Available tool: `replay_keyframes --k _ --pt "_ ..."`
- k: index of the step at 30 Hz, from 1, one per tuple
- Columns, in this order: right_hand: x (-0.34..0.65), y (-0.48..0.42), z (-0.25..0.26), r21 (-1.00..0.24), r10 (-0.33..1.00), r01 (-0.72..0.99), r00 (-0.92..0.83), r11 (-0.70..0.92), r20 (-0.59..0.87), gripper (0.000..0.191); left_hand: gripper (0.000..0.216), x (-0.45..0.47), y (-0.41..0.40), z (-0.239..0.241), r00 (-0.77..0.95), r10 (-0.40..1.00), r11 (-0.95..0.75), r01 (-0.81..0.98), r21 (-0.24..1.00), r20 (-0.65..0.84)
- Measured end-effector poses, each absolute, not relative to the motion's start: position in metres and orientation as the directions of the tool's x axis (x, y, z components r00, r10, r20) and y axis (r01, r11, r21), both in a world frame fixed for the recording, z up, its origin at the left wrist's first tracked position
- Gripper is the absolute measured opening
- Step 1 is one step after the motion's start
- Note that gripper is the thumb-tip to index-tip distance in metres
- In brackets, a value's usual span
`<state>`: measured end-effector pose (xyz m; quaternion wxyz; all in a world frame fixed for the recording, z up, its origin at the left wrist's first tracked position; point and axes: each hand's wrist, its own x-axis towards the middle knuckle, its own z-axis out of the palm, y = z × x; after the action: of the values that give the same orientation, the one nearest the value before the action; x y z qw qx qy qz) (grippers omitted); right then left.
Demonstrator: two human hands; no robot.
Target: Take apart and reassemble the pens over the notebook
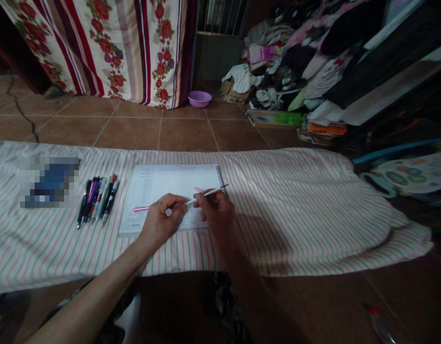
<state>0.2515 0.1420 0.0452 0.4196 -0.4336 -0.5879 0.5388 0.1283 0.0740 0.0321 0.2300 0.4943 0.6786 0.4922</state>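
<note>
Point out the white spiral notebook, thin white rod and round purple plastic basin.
White spiral notebook [180,179]: head view, page surface.
Thin white rod [213,191]: head view, white shaft.
Round purple plastic basin [199,102]: head view, outer wall.

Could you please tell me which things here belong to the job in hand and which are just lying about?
Seemingly part of the job:
white rod, in the right hand
pink piece, at the left hand
spiral-bound pad, beneath both
probably the pens beside it

Seemingly lying about:
purple basin
clothes pile
</note>
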Motion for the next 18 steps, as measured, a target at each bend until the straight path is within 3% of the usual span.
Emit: replay_keyframes --k 6,14,18 --pt "0.2490 0.1423 0.0418 -0.998 0.957 -0.064 -0.289 0.020 0.037 0.016 0.012 0.1304 0.0729 0.0318 -0.399 0.898 0.013 0.446 0.895 0.185" --pt "0.2484 0.1416 0.0437 -0.999 0.971 -0.023 -0.235 -0.036 -0.029 0.019 0.012 0.1312 0.0718 0.0307 -0.444 0.882 0.039 0.405 0.914 0.159" --pt "0.2499 0.1405 0.0462 -0.998 0.974 0.051 -0.228 0.026 0.014 0.020 0.011 0.1335 0.0714 0.0311 -0.443 0.879 0.019 0.406 0.914 0.179"
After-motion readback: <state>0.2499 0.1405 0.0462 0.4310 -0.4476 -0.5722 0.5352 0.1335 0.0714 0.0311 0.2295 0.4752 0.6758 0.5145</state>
